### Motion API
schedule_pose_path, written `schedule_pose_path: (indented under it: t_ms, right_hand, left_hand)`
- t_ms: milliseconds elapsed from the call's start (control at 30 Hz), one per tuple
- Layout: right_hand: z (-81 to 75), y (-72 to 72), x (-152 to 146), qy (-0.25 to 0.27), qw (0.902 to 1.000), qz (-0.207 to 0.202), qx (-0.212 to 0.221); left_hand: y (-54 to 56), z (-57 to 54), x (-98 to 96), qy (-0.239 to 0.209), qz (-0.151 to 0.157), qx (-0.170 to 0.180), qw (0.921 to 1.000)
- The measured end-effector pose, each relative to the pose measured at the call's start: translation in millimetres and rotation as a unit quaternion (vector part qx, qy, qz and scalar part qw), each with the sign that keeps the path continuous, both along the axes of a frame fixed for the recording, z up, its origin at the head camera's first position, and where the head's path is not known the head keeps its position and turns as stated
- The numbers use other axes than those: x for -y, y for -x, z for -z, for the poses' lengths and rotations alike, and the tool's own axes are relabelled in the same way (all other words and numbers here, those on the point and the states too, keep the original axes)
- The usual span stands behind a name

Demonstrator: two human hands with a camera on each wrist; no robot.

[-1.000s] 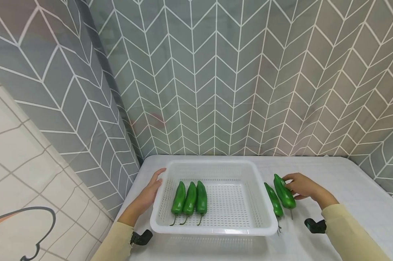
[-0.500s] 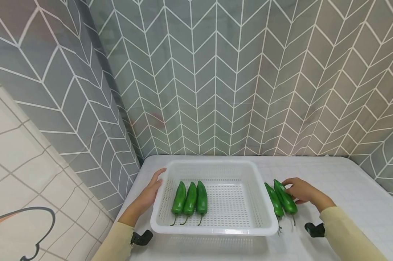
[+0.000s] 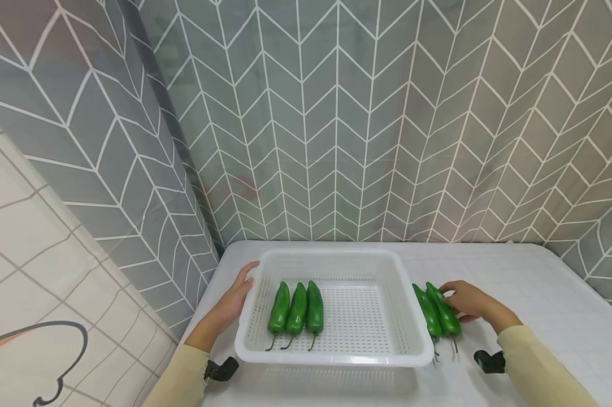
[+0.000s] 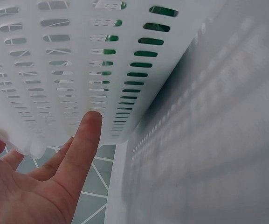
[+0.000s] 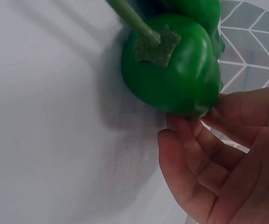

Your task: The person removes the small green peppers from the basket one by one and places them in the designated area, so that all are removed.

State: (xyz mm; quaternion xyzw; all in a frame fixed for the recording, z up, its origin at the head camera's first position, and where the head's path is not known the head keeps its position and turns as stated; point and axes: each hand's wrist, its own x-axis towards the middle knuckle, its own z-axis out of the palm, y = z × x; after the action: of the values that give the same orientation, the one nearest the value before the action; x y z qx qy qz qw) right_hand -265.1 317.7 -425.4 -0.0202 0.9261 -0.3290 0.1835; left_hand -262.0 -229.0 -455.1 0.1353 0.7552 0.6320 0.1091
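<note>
In the head view my left hand (image 3: 230, 302) is at the left side of the white perforated basket (image 3: 331, 360). The left wrist view shows an extended finger (image 4: 80, 154) right against the basket wall (image 4: 73, 93). Inside the basket several green chili peppers would overstate it: three green chili peppers (image 3: 296, 310) lie side by side, stems toward me. Right of the basket my right hand (image 3: 471, 302) holds a green chili pepper (image 3: 444, 314) at its right flank. Bent fingertips meet its side in the right wrist view, where the stem end (image 5: 171, 65) faces the camera.
Another green chili pepper (image 3: 428, 311) lies between the held one and the basket, partly behind the rim. The white cloth-covered table (image 3: 534, 282) runs back to a grey chevron-patterned curtain (image 3: 336, 141). White tiles (image 3: 46, 260) are at the left.
My right hand has brought its green chili pepper slightly toward me and close alongside the other loose one. My left hand and the basket have stayed in place.
</note>
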Motion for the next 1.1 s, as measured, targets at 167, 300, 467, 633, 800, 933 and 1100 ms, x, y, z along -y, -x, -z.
schedule_pose_path:
  t_ms: [167, 300, 467, 633, 800, 933, 1100]
  right_hand:
    - [0.6, -0.8, -0.4, 0.004, 1.0000, 0.000, 0.002]
    - [-2.8, -0.3, -2.0, -0.001, 0.9999, 0.002, -0.011]
    - [-11.4, 0.8, -4.6, -0.011, 0.9983, -0.004, -0.058]
    - [-22.6, 3.5, -3.8, -0.004, 0.9957, -0.016, -0.091]
    - [-31.5, 5.7, 3.3, 0.012, 0.9942, -0.026, -0.104]
    - [-39.0, 5.0, 12.2, 0.022, 0.9928, -0.032, -0.113]
    - [-45.9, 6.4, 24.5, 0.033, 0.9898, -0.047, -0.130]
  left_hand:
    - [-0.1, -1.0, -0.1, -0.004, 0.001, -0.002, 1.0000]
    - [0.5, -0.4, -0.4, -0.003, 0.001, -0.002, 1.0000]
    - [0.1, 0.4, -0.5, -0.001, -0.004, -0.001, 1.0000]
    - [-0.5, 0.1, 0.0, -0.004, -0.003, 0.000, 1.0000]
    - [-0.6, 0.0, -0.1, -0.005, 0.000, -0.002, 1.0000]
    - [-0.7, 0.2, -0.4, -0.005, 0.002, -0.003, 1.0000]
    - [-1.6, -1.0, -0.1, -0.005, 0.003, -0.002, 1.0000]
